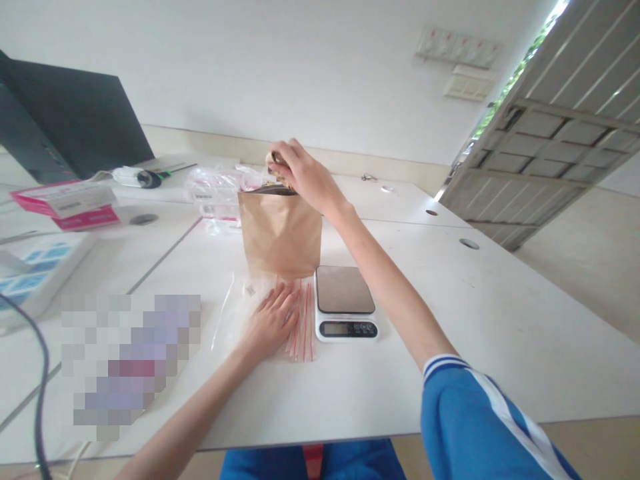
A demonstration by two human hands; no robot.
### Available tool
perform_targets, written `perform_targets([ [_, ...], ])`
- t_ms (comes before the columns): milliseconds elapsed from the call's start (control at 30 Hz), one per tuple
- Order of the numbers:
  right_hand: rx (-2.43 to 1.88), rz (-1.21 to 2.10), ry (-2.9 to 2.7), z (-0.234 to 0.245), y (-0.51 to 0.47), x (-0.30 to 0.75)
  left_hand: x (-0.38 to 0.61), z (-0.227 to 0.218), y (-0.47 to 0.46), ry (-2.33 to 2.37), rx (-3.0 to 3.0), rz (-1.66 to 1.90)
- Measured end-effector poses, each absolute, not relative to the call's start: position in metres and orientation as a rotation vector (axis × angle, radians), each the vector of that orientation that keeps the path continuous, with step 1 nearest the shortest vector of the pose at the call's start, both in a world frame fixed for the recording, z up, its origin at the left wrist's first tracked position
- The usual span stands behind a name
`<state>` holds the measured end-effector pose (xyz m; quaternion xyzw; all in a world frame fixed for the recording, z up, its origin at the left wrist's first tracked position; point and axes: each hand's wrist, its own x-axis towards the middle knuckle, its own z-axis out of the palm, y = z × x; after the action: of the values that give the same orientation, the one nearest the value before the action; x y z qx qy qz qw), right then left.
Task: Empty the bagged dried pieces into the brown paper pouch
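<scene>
A brown paper bag (280, 233) stands upright and open on the white table (450, 320). My right hand (297, 170) is closed over the bag's mouth, pinching something small that I cannot make out. My left hand (273, 320) lies flat with fingers spread on a pile of clear zip bags with red seals (303, 327), just in front of the paper bag. A small digital kitchen scale (345, 303) sits to the right of the zip bags, its platform bare.
More clear plastic packets (215, 190) lie behind the paper bag. A dark monitor (70, 127) and pink-and-white boxes (67, 203) are at the left, a white box (35, 273) nearer. A cable (40, 400) runs down the left edge. A door (560, 133) stands at the right.
</scene>
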<state>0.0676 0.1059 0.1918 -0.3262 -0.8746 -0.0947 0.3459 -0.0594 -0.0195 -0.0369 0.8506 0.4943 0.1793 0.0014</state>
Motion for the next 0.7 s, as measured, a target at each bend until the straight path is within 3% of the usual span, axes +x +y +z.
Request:
perform_targets([
  [200, -0.698, 0.055, -2.347, 0.168, 0.123, 0.071, -0.059, -0.033, -0.020, 1.575, 2.678, 0.512],
  [367, -0.578, 0.297, -2.461, 0.177, 0.124, 0.072, -0.059, -0.032, -0.020, 1.572, 2.679, 0.495],
  [700, -0.615, 0.338, -2.839, 0.192, 0.143, 0.070, -0.060, -0.033, -0.020, 1.570, 2.687, 0.518],
])
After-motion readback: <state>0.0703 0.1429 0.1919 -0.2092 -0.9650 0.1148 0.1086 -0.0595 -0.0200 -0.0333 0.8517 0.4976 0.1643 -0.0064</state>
